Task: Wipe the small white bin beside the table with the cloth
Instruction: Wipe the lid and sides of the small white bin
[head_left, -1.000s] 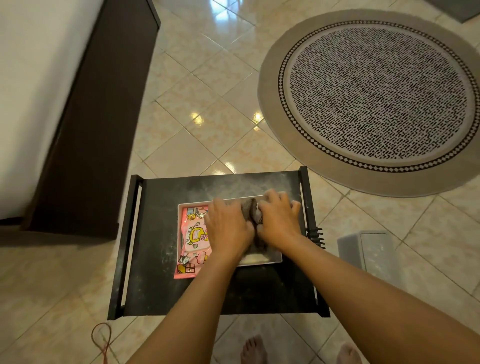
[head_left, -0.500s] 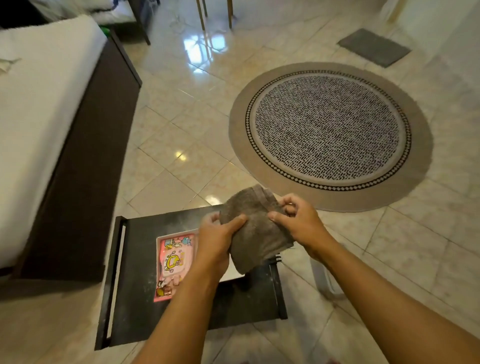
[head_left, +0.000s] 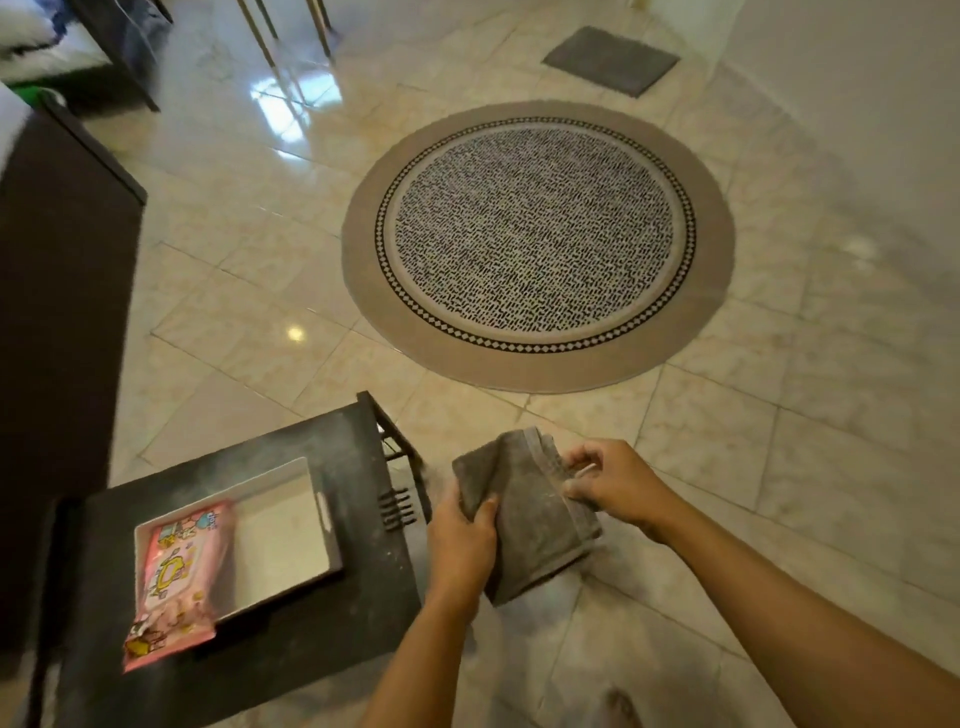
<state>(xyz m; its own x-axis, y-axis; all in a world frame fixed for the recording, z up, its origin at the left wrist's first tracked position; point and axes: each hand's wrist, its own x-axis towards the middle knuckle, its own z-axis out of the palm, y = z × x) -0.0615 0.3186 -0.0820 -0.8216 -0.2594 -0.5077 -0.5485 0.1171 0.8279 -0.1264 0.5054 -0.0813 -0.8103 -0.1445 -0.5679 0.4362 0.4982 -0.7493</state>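
Note:
A folded grey cloth (head_left: 524, 514) hangs in the air to the right of the small black table (head_left: 291, 639), over the tiled floor. My left hand (head_left: 460, 540) grips its lower left edge with the thumb on top. At the cloth's upper right corner, my right hand (head_left: 608, 480) pinches the fabric. The small white bin is hidden; it does not show in this frame, and the cloth and my arms cover the floor beside the table.
On the table stands a white rectangular tray (head_left: 283, 530) with a pink cartoon-printed packet (head_left: 176, 577) hanging over its near corner. A round patterned rug (head_left: 535, 244) lies ahead. A dark bed frame (head_left: 57, 322) fills the left. A grey mat (head_left: 610, 61) lies far back.
Both hands lifted the cloth out of the tray and carried it right, off the table. The view swung up and right, and the bin went out of sight.

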